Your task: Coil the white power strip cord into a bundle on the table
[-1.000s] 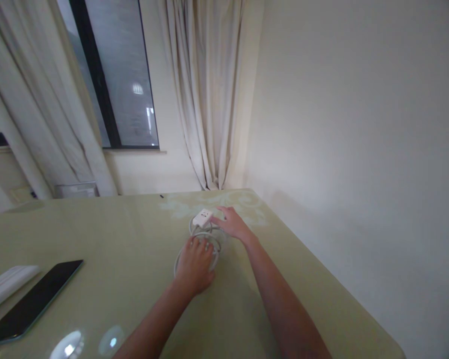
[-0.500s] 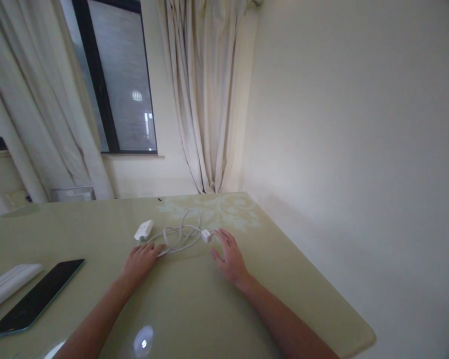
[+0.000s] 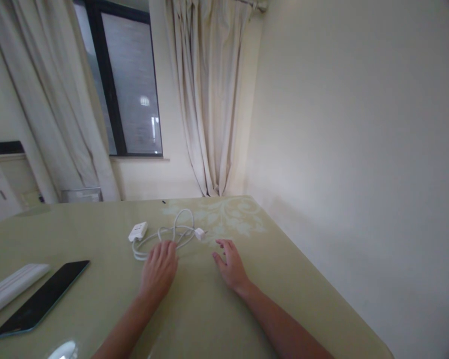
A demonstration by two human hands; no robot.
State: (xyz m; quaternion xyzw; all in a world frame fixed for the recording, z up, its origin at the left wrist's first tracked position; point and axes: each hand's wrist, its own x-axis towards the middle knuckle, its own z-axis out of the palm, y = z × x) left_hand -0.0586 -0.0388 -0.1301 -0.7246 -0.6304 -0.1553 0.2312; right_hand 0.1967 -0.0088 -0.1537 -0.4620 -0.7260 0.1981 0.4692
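Observation:
A white extension socket (image 3: 138, 231) lies on the pale green table, its white cable (image 3: 175, 219) looped loosely to the right. The cable ends in a white plug (image 3: 199, 234) whose prongs point right. My left hand (image 3: 160, 267) is palm down at the near side of the loops, fingers stretched forward and hiding a short piece of cable; whether the fingertips touch it I cannot tell. Just right of the plug and nearer to me is my right hand (image 3: 230, 267), thumb and fingers apart with nothing between them.
To the left lie a black-screened tablet (image 3: 43, 297) and a long white object (image 3: 15, 286) beside it. A small dark piece (image 3: 163, 202) rests near the far edge of the table (image 3: 194, 309). Curtains (image 3: 209, 99) and a window stand behind; a wall (image 3: 340, 149) runs along the right.
My left hand has moved right from the cable near the socket to the front of the loops. The right hand has drawn back from the plug. Socket, cable and plug sit slightly further left.

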